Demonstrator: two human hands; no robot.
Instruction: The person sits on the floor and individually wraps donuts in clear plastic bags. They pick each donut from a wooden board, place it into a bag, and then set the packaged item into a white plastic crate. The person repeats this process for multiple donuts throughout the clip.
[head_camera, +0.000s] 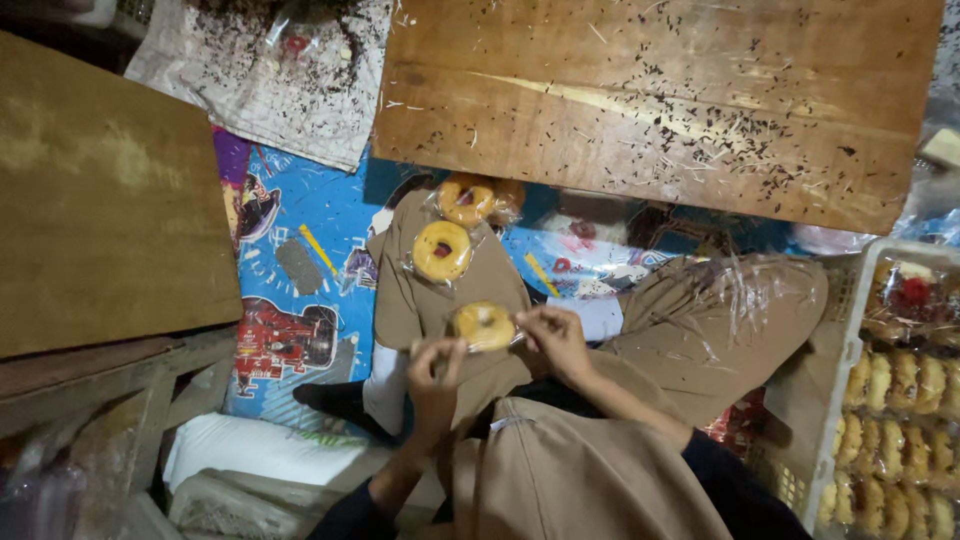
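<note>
Between the two hands, over the person's lap, sits a ring-shaped yellow pastry (483, 325) in a clear wrapper. The left hand (436, 368) has its grip closed on the wrapper's near-left edge, fingers pinched just below the pastry. The right hand (556, 338) has its grip pinched on the wrapper's right edge, touching it at the side.

Just beyond the grips, on the tan cloth of the knee, lies a second wrapped pastry (441, 250), and a third (468, 200) lies past that one, nearly touching it. Farther out from the grips a wooden board (660, 90) speckled with dark crumbs spans the top. Well off to the right of the right hand stands a white crate (838, 400) filled with rows of pastries. A colourful printed mat (300, 270) spreads to the left of the left hand, under the legs.
</note>
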